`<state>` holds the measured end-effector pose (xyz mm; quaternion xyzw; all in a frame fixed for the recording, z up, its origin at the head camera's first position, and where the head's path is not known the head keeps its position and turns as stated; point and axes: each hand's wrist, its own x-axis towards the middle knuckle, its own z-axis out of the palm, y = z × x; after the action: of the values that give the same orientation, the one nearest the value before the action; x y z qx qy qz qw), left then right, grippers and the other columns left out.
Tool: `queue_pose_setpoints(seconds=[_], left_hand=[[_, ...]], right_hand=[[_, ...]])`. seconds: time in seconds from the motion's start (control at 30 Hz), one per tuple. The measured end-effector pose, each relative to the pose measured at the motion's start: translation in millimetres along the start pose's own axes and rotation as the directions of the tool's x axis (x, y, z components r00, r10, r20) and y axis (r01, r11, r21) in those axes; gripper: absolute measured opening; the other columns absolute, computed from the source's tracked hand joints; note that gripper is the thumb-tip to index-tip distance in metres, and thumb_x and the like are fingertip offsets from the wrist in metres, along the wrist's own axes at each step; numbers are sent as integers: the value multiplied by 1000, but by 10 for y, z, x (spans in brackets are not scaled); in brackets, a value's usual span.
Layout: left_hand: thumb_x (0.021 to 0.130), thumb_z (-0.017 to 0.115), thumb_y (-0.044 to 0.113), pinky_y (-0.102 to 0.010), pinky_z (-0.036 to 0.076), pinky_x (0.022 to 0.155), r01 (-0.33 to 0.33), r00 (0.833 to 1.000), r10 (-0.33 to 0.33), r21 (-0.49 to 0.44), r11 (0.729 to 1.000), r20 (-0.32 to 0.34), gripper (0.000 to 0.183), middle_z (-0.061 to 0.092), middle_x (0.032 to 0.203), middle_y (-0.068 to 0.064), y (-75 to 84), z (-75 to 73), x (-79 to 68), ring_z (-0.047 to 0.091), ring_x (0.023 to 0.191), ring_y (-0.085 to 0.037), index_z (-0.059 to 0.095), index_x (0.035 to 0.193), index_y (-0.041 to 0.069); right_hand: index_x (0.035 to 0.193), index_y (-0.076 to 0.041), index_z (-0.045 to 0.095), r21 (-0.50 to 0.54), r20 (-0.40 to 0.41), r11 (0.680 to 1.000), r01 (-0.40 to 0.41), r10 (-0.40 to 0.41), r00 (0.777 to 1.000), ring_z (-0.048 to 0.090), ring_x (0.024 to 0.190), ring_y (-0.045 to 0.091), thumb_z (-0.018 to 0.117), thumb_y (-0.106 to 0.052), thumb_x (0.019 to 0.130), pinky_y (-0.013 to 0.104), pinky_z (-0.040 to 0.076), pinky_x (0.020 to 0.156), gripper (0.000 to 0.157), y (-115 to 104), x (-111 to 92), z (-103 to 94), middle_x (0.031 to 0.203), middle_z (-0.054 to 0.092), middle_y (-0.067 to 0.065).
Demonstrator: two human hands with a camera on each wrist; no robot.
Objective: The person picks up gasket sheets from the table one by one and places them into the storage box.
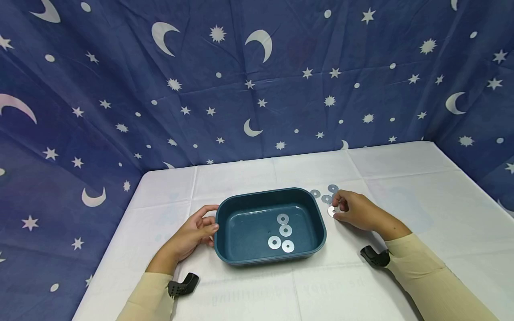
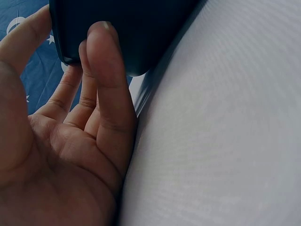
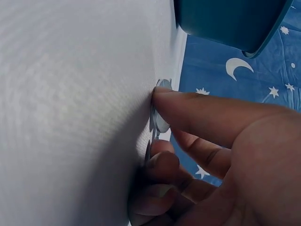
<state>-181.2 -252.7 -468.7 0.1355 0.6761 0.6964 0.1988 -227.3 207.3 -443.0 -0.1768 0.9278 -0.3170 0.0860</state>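
Observation:
A dark teal rectangular tub (image 1: 270, 260) stands on the table with several flat metal washers (image 1: 285, 230) lying on its floor. At the tub's left end, my left hand (image 1: 192, 234) rests relaxed fingers against the outside wall and rim. Beyond the right end, my right hand (image 1: 359, 211) pinches one shiny washer (image 1: 331, 211) between thumb and fingers, close over the cloth. In the right wrist view this washer (image 3: 162, 120) stands tilted by the thumb tip. More loose washers (image 1: 315, 193) lie just past the right fingertips, one of them partly hidden by the hand.
White cloth (image 1: 241, 294) with folds covers the table. A blue curtain (image 1: 225, 89) with moons and stars hangs behind it and along both sides. Black wrist mounts (image 1: 183, 285) sit on both sleeves.

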Motion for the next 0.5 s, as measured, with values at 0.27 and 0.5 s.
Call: queue_pose_setpoints(seconds=[0.27,0.5], left_hand=[[99,59,7,-23,57,59,-1,1000,1,5,1000,4,50,63,91,7,-9,-6,-2,63,67,-6,38,143,12],[99,60,8,-23,57,59,-3,1000,3,6,1000,-2,50,64,91,7,-10,-8,-3,63,67,-6,38,143,11]], right_hand=[[101,-7,55,3,30,1000,22,-22,999,51,74,16,74,-1,84,26,42,66,26,14,-14,-17,80,53,2],[103,-8,57,19,48,999,50,-51,998,50,73,15,70,2,85,25,42,63,24,7,-24,-35,82,55,3]])
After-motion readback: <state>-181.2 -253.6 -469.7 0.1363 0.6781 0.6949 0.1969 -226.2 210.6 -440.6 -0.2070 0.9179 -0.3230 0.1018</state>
